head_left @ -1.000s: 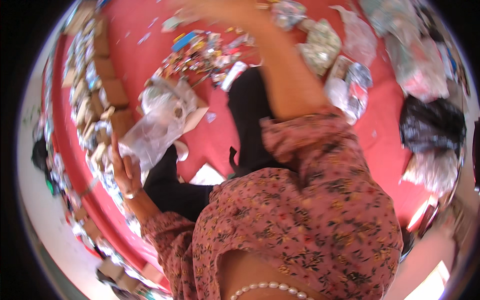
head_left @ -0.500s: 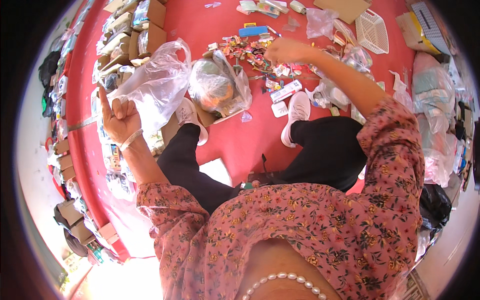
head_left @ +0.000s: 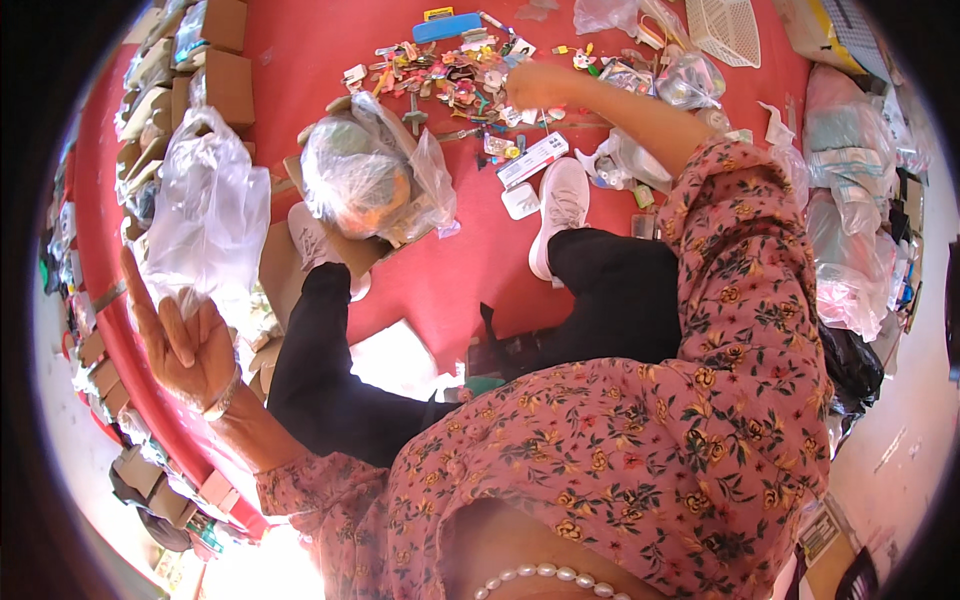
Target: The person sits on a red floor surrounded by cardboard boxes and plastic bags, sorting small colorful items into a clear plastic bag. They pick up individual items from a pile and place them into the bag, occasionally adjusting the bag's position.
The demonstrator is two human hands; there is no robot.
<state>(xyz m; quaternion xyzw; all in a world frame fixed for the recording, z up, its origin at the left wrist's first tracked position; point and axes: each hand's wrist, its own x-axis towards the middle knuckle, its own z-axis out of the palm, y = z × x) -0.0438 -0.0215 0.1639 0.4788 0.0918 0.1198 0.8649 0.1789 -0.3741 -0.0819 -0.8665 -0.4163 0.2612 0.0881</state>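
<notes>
My left hand [head_left: 187, 345] is raised at the left with the index finger stretched out and the other fingers partly bent and apart. No object shows in it. Just beyond it, a clear plastic bag [head_left: 205, 200] drapes over the boxes. My right hand [head_left: 543, 86] is closed at the right edge of a pile of small colourful trinkets [head_left: 450, 82]. Whatever its fingers hold is hidden; a thin pale line shows just below them. Between my left foot and the pile sits a wrapped bundle [head_left: 355, 175] in clear plastic, on a flattened carton.
A white slim box [head_left: 532, 160] lies by my right shoe [head_left: 564, 205]. Beyond the pile are a blue case [head_left: 447, 27] and a white plastic basket [head_left: 722, 30]. Open cardboard boxes [head_left: 222, 88] line the left. Stuffed plastic bags [head_left: 850, 180] stand along the right.
The view has shifted, so the floor things appear further left and higher. The clear bag looks narrower and has drawn away from the wrapped bundle. My left hand's fingers have spread somewhat.
</notes>
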